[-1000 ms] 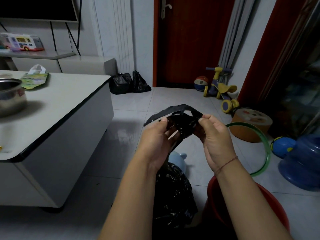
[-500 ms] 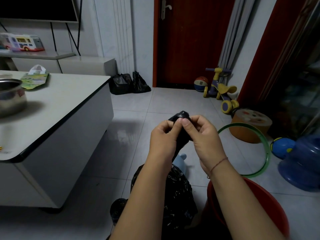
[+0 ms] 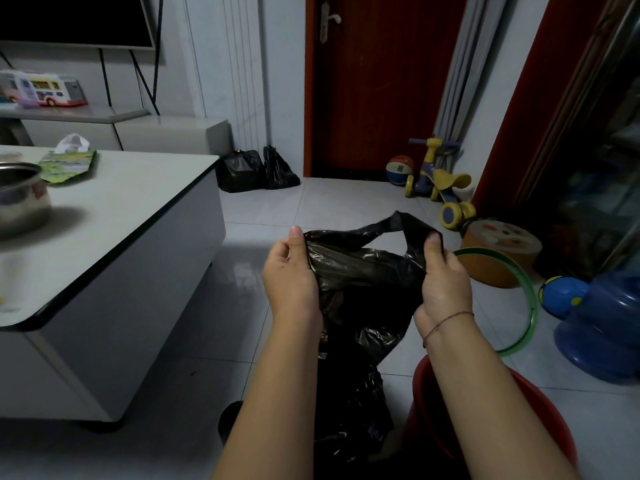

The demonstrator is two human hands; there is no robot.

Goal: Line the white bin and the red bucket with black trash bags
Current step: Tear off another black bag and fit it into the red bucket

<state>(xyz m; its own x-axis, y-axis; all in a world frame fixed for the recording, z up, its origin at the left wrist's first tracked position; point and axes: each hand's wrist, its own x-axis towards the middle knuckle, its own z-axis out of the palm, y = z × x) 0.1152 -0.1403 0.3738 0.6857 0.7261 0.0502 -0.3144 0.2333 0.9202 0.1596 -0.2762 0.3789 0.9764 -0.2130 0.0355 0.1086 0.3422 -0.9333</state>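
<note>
Both my left hand (image 3: 291, 282) and right hand (image 3: 445, 285) pinch the black trash bag (image 3: 363, 271) mouth; harder pulling could tear this thin film.

To your left, the worktop (image 3: 131, 202) carries a steel pot (image 3: 20, 199) and a green tissue pack (image 3: 67, 164). By the door (image 3: 381, 84) you see a ball (image 3: 400, 169), a ride-on toy (image 3: 440, 181), and a blue water jug (image 3: 609, 323).

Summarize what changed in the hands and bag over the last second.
The left hand and right hand closed together, bunching the black trash bag, then pulled apart sideways, spreading its mouth. Both kept their grip throughout. The red bucket, white table and floor clutter stayed put.
</note>
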